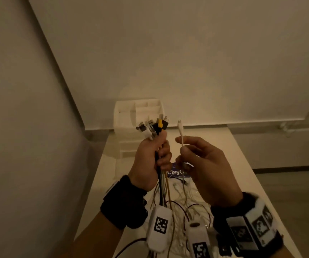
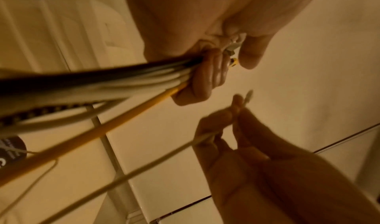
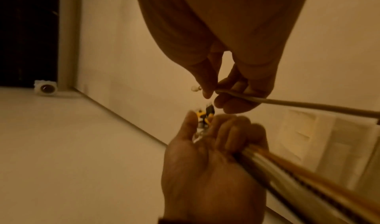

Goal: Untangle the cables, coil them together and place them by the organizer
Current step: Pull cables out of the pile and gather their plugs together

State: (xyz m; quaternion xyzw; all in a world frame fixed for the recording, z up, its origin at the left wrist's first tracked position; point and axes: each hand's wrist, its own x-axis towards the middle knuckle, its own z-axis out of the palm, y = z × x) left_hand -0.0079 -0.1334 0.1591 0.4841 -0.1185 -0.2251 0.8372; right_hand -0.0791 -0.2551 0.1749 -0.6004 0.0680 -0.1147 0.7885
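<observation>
My left hand (image 1: 154,161) grips a bundle of cables (image 1: 162,178), white, black and yellow, with their plugs (image 1: 152,125) fanned out above the fist. In the left wrist view the same bundle of cables (image 2: 92,84) runs out of the left hand (image 2: 207,74). My right hand (image 1: 196,159) pinches a single white cable (image 1: 181,134) just below its plug, upright, right of the bundle. The right wrist view shows that white cable (image 3: 287,103) between thumb and finger of the right hand (image 3: 230,87). A white organizer (image 1: 140,116) stands behind the hands at the table's far end.
The cables' loose ends lie tangled on the white table (image 1: 230,157) below my hands, over a dark printed packet (image 1: 178,172). Walls close in at the left and behind the table. Floor lies to the right.
</observation>
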